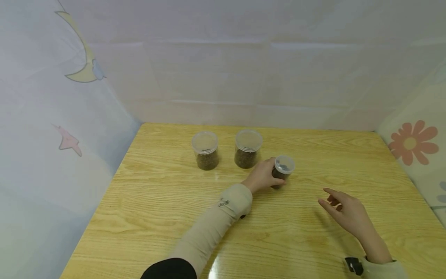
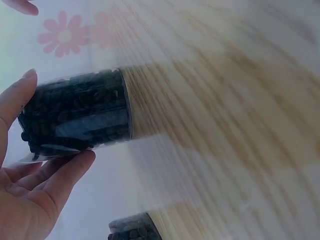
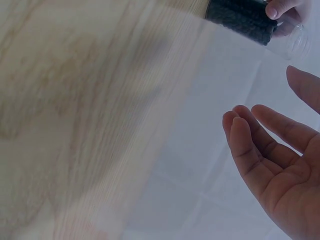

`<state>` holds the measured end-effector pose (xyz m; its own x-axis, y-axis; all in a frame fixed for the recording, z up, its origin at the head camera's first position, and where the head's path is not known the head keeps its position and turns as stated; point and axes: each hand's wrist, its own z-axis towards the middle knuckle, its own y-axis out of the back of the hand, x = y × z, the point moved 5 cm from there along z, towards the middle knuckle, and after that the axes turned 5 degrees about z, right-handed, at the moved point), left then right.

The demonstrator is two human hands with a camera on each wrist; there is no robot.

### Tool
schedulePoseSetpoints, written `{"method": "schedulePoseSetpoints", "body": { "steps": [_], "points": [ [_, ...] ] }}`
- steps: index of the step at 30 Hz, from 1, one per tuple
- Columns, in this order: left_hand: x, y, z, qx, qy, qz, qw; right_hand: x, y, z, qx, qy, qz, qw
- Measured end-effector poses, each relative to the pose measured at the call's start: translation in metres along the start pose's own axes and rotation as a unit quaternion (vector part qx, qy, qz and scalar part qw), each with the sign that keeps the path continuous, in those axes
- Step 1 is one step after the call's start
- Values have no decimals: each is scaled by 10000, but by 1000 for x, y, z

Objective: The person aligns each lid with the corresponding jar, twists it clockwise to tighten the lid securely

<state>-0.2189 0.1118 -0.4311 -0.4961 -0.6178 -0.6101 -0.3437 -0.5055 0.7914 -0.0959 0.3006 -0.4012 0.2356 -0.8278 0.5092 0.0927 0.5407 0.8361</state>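
My left hand (image 1: 262,176) grips a clear plastic jar (image 1: 280,174) with a translucent lid, thumb on one side and fingers on the other. Dark bean-like pieces fill much of this jar (image 2: 80,112), which stands upright at the table surface. To the right, my right hand (image 1: 346,211) hovers over the table, fingers loosely bent and holding nothing. In the right wrist view, its fingers (image 3: 245,145) are apart from the jar. Two larger lidded jars stand behind and left of the left hand: a middle jar (image 1: 246,157) and a left jar (image 1: 207,159), each partly filled with brown pieces.
The wood-grain table (image 1: 167,217) reaches back to a pale cloth wall (image 1: 216,77). Side cloths carry a moon print (image 1: 83,50) on the left and a flower print (image 1: 410,143) on the right. The middle jar is close beside the left hand.
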Motion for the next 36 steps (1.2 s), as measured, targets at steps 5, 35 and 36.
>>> {"method": "schedulePoseSetpoints", "body": {
  "steps": [5,35,36],
  "points": [
    [-1,-2,5,-23,37,-25,10000,-1,1,-1,16,-18,3,10000],
    [0,-10,44,-98,360,25,9993,-5,3,-3,-25,-81,-50,10000],
    [0,-10,45,-99,366,8,9993,-5,3,-3,-23,-80,-56,9999]
  ]
}}
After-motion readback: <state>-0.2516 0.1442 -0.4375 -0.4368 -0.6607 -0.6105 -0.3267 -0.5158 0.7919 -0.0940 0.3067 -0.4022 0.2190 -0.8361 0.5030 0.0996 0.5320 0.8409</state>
